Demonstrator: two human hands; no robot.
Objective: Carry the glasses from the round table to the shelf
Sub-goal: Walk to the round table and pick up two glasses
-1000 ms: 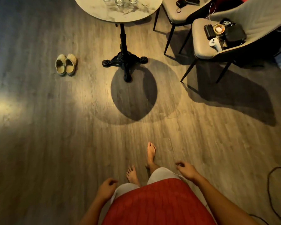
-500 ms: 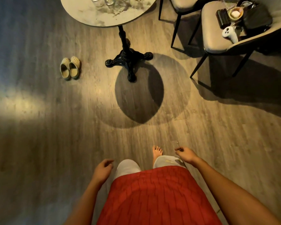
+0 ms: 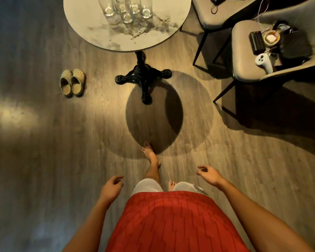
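The glasses (image 3: 127, 10) are tall, clear and empty, and they stand upright in a tight cluster on the far part of the round table (image 3: 153, 36), whose pale top is marbled with grey and sits on a black iron pedestal (image 3: 143, 75). The left hand (image 3: 110, 188) and the right hand (image 3: 208, 174) hang low beside a red garment, both empty with loosely curled fingers, well apart from the table. A pair of clogs (image 3: 72, 82) lies on the wooden floor left of the pedestal, and two chairs (image 3: 244, 51) with small devices stand at the right.

Red knit top (image 3: 171, 220), white trousers (image 3: 147, 185), barefoot
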